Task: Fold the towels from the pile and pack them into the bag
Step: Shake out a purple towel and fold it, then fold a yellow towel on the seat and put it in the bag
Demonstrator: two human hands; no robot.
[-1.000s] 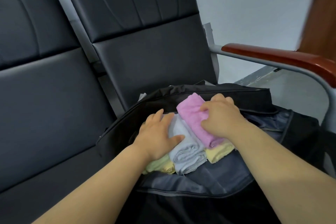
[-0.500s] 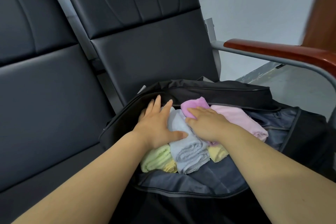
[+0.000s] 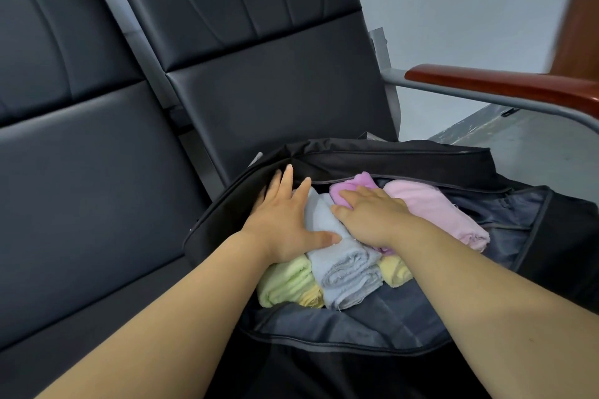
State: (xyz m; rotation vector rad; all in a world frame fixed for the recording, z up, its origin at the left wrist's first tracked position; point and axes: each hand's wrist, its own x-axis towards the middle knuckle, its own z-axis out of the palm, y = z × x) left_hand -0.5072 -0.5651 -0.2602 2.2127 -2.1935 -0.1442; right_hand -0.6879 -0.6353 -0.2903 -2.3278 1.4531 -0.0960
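An open black bag (image 3: 405, 159) lies on a chair seat, with grey lining. Inside are folded towels: green (image 3: 285, 282), light blue (image 3: 346, 272), yellow (image 3: 393, 270), purple (image 3: 351, 186) and pale pink (image 3: 434, 210). My left hand (image 3: 285, 220) lies flat with straight fingers on the blue towel, fingertips reaching the bag's left rim. My right hand (image 3: 369, 214) presses down flat on the purple towel beside the pink one. Most of the purple towel is hidden under that hand.
Black padded chairs (image 3: 259, 74) stand in a row behind and left of the bag. A red-brown wooden armrest (image 3: 499, 81) on a grey metal bar runs at the right. Grey floor shows beyond it.
The purple towel went from held above the stack to pushed down into the bag under my right hand. A pale pink towel came into sight at the right. My left hand slid toward the bag's rim.
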